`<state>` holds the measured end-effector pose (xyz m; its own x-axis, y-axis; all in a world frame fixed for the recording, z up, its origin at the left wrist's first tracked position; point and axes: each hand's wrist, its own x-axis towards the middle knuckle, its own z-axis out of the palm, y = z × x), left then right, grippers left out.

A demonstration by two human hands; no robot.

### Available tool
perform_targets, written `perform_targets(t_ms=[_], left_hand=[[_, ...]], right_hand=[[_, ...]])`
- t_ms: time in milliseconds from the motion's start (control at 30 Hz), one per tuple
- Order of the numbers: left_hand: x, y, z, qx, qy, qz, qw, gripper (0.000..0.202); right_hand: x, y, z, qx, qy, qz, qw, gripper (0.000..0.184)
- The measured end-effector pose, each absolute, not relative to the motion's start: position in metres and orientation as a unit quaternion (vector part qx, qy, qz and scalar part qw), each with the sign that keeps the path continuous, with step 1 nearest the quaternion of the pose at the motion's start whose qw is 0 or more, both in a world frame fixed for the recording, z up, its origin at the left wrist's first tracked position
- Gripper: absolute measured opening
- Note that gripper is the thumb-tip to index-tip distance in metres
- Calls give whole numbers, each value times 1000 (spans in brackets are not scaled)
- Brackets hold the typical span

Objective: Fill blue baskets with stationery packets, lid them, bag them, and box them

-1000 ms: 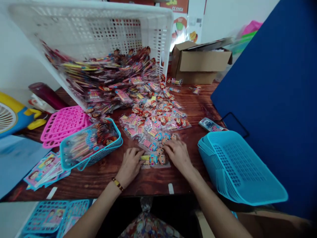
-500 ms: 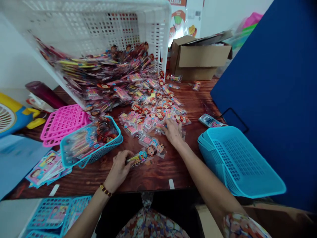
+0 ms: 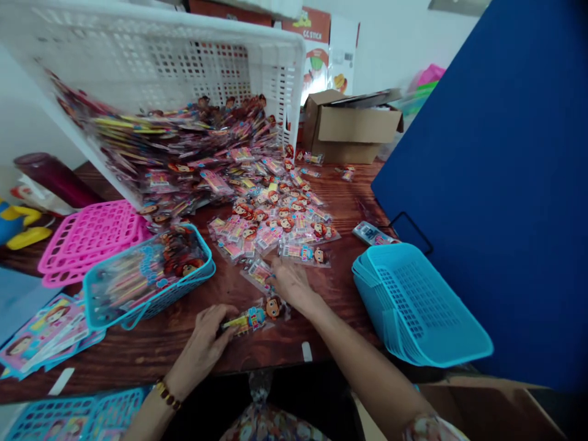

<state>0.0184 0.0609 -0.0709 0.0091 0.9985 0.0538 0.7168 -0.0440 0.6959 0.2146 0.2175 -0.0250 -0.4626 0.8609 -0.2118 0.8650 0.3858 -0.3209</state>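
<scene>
My left hand point(image 3: 209, 334) is closed at the near edge of the table, thumb and fingers gripping the left end of a small pile of clear stick packets point(image 3: 250, 320) with yellow sticks and a cartoon head. My right hand point(image 3: 291, 285) is just above and right of that pile, its fingertips closed on the right end of another stick packet point(image 3: 258, 274) lying on the table; the fingertips are partly hidden. Beyond it lies a single packet point(image 3: 303, 252), printed side up. Further back, loose packets point(image 3: 275, 214) spread out from a tipped white crate point(image 3: 294, 67).
On the left stand a blue basket point(image 3: 209, 269) filled with packets and pink lattice pieces point(image 3: 92, 236), with printed cards point(image 3: 50, 334) nearby. To the right are nested blue baskets point(image 3: 441, 312) and a blue panel point(image 3: 496, 184). A cardboard box point(image 3: 356, 125) stands at the back.
My right hand has moved from the loose packets towards me and left, nearer the pile, with a packet at its fingertips. My left hand still grips the pile. The view has shifted slightly.
</scene>
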Motion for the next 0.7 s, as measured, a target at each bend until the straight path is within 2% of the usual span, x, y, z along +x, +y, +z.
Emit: perform_targets(t_ms=[100, 333, 433, 567, 633, 700], left_hand=[[20, 61, -69, 690, 622, 290, 230, 22], [25, 67, -64, 700, 608, 296, 229, 21], [29, 71, -64, 700, 604, 299, 236, 15], [38, 76, -61, 710, 590, 318, 219, 4], [45, 77, -59, 713, 589, 330, 188, 7], [49, 78, -58, 709, 600, 336, 156, 8]], right_hand=[[241, 244, -13, 550, 803, -226, 45, 36], [277, 290, -16, 598, 784, -148, 79, 51], [276, 282, -16, 578, 802, -134, 74, 44], [256, 255, -8, 486, 859, -156, 22, 26], [239, 237, -4, 426, 892, -149, -31, 29], [223, 219, -1, 376, 913, -148, -46, 36]])
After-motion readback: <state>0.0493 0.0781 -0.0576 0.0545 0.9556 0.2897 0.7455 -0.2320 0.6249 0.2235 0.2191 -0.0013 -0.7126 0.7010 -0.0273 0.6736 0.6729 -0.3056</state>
